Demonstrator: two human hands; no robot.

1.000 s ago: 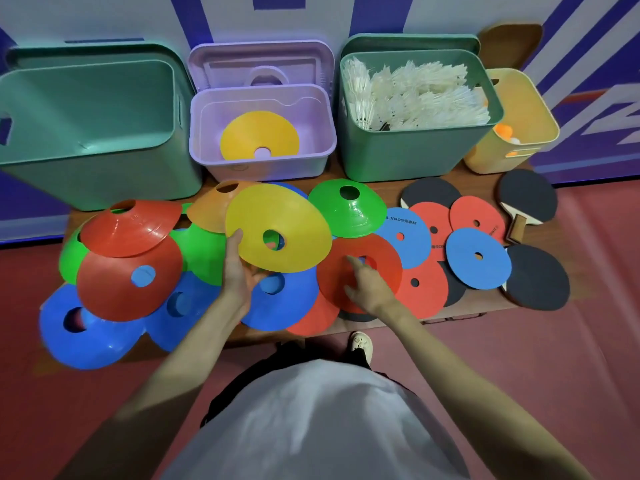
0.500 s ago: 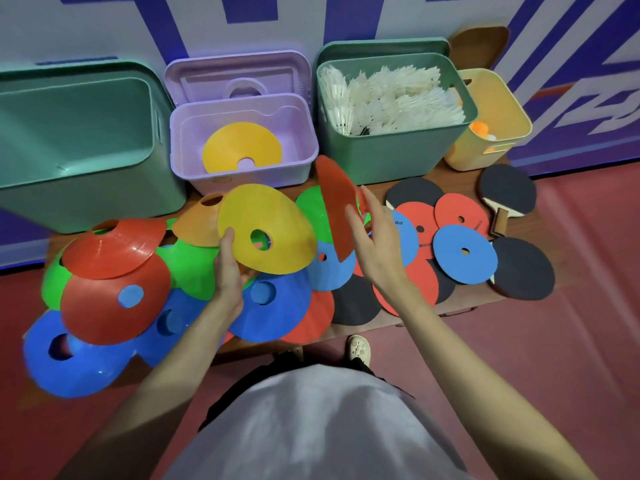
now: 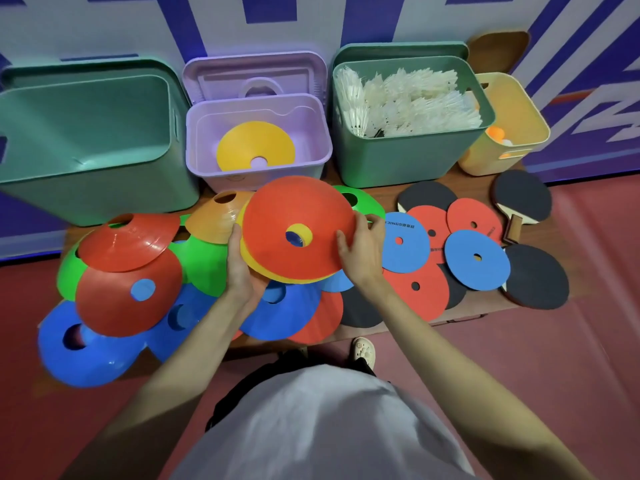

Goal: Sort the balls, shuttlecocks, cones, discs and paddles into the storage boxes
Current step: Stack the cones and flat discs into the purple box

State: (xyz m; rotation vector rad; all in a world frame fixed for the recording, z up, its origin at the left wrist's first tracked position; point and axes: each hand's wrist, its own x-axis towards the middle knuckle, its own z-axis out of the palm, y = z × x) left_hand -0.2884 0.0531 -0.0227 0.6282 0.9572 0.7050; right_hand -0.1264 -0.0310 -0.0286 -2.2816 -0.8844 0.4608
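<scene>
Resting on top of a yellow cone [image 3: 258,263], a red cone [image 3: 294,213] was held above the middle of the table [image 3: 381,183], with the yellow rim showing along its lower left edge and through its centre hole. The left hand [image 3: 242,271] gripped the pair at the left edge, thumb up along the rim and fingers curled beneath, while the right hand [image 3: 360,247] pinched the red cone's right rim, its fingers [image 3: 372,218] wrapped over the far edge. Just behind the held pair stood an open lilac box [image 3: 258,140] with one yellow cone [image 3: 256,147] lying in its bottom, its lid propped upright behind it. To the left of that sat a large teal box [image 3: 86,150], and to the right a green box [image 3: 408,157] packed with white shuttlecocks [image 3: 408,102], then a small yellow box [image 3: 512,119] with an orange ball [image 3: 496,133] showing inside. On the table's left half lay overlapping red, green, blue and orange cones [image 3: 128,292], some hanging over the front edge. On its right half lay flat red and blue discs [image 3: 476,259] overlapping one another, with black-faced paddles [image 3: 523,197] at the far right and another dark face partly under the discs near the front. The floor [image 3: 554,358] below was red, and a light shoe [image 3: 363,348] showed beneath the table edge.
</scene>
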